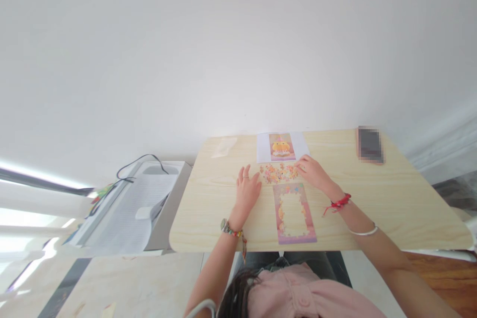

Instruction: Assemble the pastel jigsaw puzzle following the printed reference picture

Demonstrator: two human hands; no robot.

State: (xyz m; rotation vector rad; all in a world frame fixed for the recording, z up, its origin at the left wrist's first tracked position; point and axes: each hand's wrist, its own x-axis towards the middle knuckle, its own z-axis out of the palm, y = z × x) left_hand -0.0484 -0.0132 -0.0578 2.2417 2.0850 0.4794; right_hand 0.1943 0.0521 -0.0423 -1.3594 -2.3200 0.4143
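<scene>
Loose jigsaw puzzle pieces point(278, 174) lie in a wide, flat heap on the table, mostly pink, orange and yellow. At the heap's right end, my right hand point(312, 172) has its thumb and fingers drawn together among the pieces; what is between the fingertips is too small to make out. My left hand point(247, 190) rests on the table just left of the heap, fingers spread and holding nothing. Nearer to me lies a puzzle border point(311, 231), joined into a rectangular frame with bare tabletop inside. Behind the heap is a picture sheet point(282, 147) with a yellow figure.
The pale wooden table point(208, 208) stands against a white wall. A phone-like, blurred dark device point(369, 145) lies at the back right, and a clear plastic wrapper point(224, 146) at the back left. Left of the table, written papers point(128, 208) and a cable point(136, 160) cover a white unit.
</scene>
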